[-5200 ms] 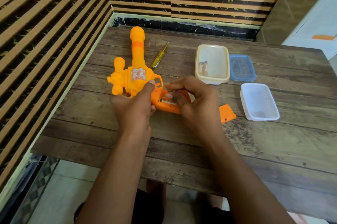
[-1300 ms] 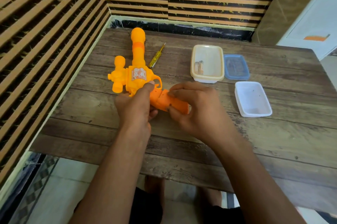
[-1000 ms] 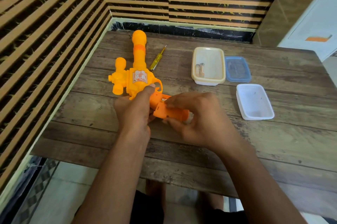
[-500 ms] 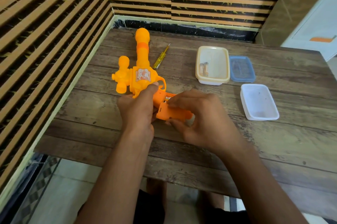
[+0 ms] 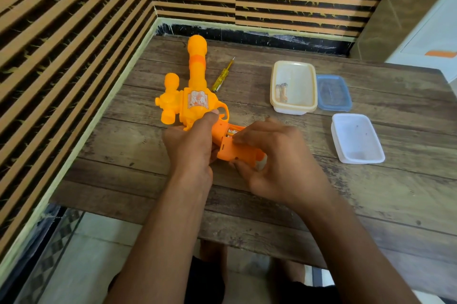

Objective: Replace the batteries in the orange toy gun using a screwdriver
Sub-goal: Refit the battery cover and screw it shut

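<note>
The gun (image 5: 195, 101) lies flat on the table (image 5: 371, 192), barrel pointing away from you, grip toward your hands. Your left hand (image 5: 190, 145) clamps the body by the trigger, thumb curled over the top. That's good, because it pins the toy. Your right hand (image 5: 277, 162) pinches the cover (image 5: 237, 151) over the grip, fingers along its upper edge and thumb under its lower one. The cover isn't seated: a gap at its trigger end shows a cell beneath. I'd judge this the closing step. Press the cover on square to the grip, not at a slant, so its tabs find their slots. If it resists, check that the cells lie flat rather than force it. Once it sits flush, hold it down with the left hand and reach for the screwdriver (image 5: 222, 76) beside the barrel — where the screw is, I can't tell.
</note>
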